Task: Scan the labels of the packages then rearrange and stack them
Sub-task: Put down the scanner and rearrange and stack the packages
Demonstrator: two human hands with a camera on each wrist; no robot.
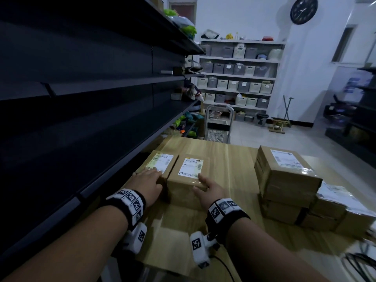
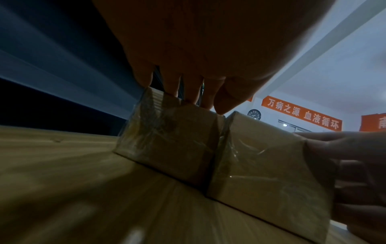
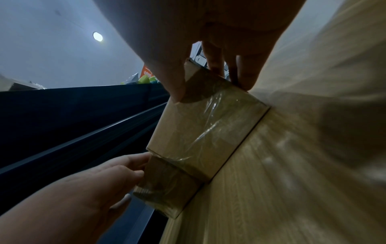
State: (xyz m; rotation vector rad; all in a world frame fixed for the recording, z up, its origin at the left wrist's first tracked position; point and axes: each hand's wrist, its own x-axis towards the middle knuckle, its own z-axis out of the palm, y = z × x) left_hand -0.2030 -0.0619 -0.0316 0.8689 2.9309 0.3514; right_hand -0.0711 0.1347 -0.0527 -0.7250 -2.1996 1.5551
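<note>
Two taped cardboard packages with white labels lie side by side, touching, on the wooden table [image 1: 230, 159]. My left hand [image 1: 148, 180] holds the near edge of the left package [image 1: 162, 162], fingers on its top [image 2: 171, 140] and thumb at the near face. My right hand [image 1: 209, 192] grips the near right corner of the right package [image 1: 183, 192], its thumb on the top edge and its fingers round the right side [image 3: 204, 123]. The left wrist view shows the right hand [image 2: 355, 165] against the right package [image 2: 261, 165]; the right wrist view shows the left hand [image 3: 73, 189] on the left package [image 3: 167, 186].
A stack of several labelled boxes [image 1: 284, 176] stands on the table's right side, with lower boxes [image 1: 333, 208] beside it. Dark metal shelving [image 1: 81, 98] runs close along the left. A cart [image 1: 217, 127] stands beyond the table's far edge.
</note>
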